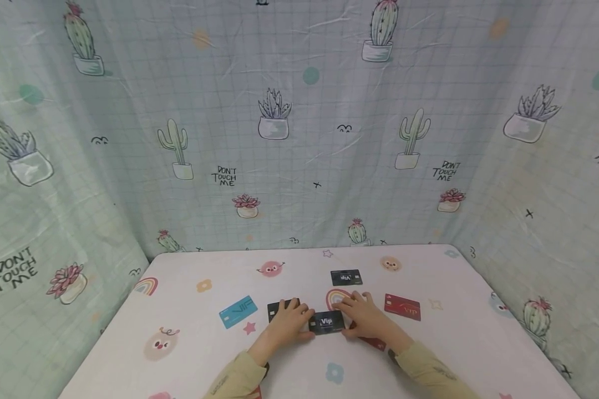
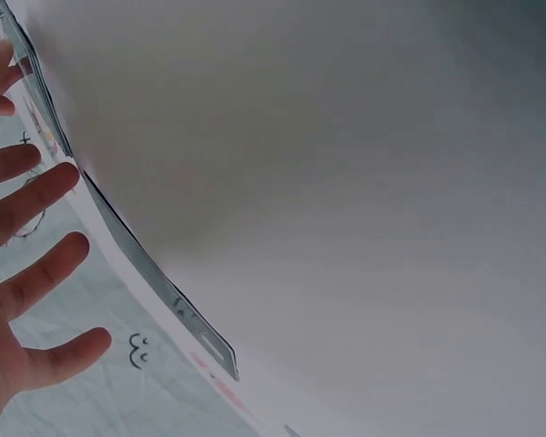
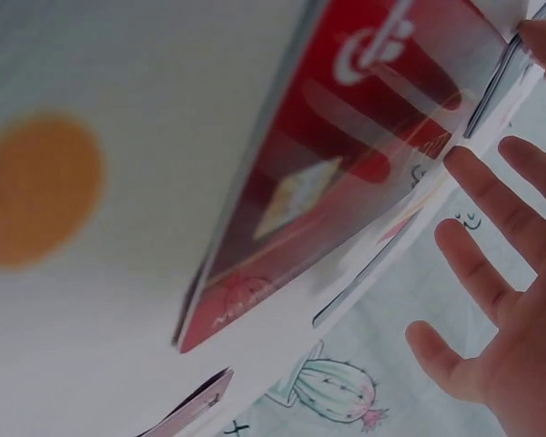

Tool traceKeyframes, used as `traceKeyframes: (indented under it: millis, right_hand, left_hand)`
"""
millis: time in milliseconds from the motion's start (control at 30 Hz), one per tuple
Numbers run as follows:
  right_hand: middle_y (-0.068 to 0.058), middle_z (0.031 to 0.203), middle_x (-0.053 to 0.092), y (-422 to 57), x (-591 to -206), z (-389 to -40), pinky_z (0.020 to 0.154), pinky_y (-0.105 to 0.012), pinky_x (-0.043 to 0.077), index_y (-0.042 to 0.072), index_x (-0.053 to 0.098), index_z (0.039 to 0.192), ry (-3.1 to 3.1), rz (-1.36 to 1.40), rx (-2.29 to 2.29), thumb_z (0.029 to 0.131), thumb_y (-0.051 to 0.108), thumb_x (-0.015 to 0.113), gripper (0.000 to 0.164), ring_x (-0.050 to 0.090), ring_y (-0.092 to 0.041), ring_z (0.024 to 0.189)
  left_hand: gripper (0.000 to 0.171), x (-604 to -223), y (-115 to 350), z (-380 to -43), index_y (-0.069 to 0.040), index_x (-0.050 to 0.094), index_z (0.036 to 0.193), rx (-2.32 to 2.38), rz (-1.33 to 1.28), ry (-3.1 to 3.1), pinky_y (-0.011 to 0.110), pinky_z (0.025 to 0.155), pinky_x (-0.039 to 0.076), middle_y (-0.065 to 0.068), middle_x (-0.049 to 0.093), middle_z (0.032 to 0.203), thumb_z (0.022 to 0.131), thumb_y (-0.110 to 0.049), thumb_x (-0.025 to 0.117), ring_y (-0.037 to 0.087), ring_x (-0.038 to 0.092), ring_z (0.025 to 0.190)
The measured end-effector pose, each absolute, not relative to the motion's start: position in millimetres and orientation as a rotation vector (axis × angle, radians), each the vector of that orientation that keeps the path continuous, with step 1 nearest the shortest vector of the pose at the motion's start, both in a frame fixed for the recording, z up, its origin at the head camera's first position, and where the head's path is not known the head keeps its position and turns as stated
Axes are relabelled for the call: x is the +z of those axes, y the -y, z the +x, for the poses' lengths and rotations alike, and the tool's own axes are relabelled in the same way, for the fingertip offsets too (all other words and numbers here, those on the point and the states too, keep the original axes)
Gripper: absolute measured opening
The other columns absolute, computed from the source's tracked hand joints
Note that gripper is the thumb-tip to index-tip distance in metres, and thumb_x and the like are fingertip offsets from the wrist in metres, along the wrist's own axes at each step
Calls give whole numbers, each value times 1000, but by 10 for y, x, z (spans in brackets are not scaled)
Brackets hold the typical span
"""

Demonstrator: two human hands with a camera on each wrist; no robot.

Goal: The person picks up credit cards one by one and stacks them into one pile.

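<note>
Flanking the nearer black Vip card (image 1: 328, 322): left hand (image 1: 288, 322), right hand (image 1: 366, 317), grip fingers apart, the right over a red card (image 1: 377, 344).

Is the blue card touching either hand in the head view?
No, the blue card lies off to the left of the left hand, apart from it and from the right hand.

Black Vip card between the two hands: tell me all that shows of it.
The black Vip card is a plastic-looking rectangle with white lettering that reads upright in the head view. It is around the middle of the white table, long sides running roughly left to right. The left hand is at its left end and the right hand at its right, digits seeming to touch it. Whether it lies fully flat cannot be told.
</note>
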State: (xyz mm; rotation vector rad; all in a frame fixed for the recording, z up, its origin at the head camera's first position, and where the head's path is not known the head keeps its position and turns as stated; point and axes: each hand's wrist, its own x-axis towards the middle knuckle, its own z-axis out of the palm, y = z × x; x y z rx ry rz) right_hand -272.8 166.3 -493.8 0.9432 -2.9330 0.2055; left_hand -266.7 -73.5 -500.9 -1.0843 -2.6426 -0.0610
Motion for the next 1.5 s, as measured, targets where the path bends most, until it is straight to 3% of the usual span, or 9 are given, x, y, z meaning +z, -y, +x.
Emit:
traceKeyframes:
  millis: [300, 700, 1200, 1500]
  right_hand:
    - [-3, 119, 55, -1673, -4917, -2679, 97, -60, 25, 20, 48, 126, 2957, 909, 275, 71, 40, 69, 62, 42, -31, 112]
    - [-1, 111, 55, -1605, -4906, -2662, 91, -53, 30, 17, 52, 122, 2861, 960, 301, 75, 38, 66, 53, 40, -20, 99]
    - [-1, 108, 54, -1352, -4873, -2708, 86, -51, 32, 15, 57, 116, 2785, 1043, 309, 80, 31, 62, 40, 40, -26, 109]
    - [-1, 107, 56, -1202, -4832, -2698, 87, -52, 32, 16, 57, 115, 2779, 1064, 258, 81, 33, 60, 37, 41, -22, 105]
  left_hand:
    - [47, -4885, 740, -2549, -16, 56, 118, -24, -1017, 2772, 53, 89, 39, 0, 59, 105, 79, -44, 60, 19, 47, 95]
    - [40, -4866, 816, -2505, -18, 58, 116, -1, -1030, 2732, 53, 89, 39, -1, 60, 104, 83, -41, 57, 18, 47, 95]
    - [24, -4870, 1082, -2466, -19, 63, 103, 26, -1051, 2558, 40, 79, 39, -4, 61, 94, 82, -30, 61, 15, 48, 88]
    - [24, -4826, 1238, -2469, -18, 62, 104, 19, -1064, 2550, 41, 81, 40, -3, 62, 96, 82, -28, 61, 16, 49, 90]
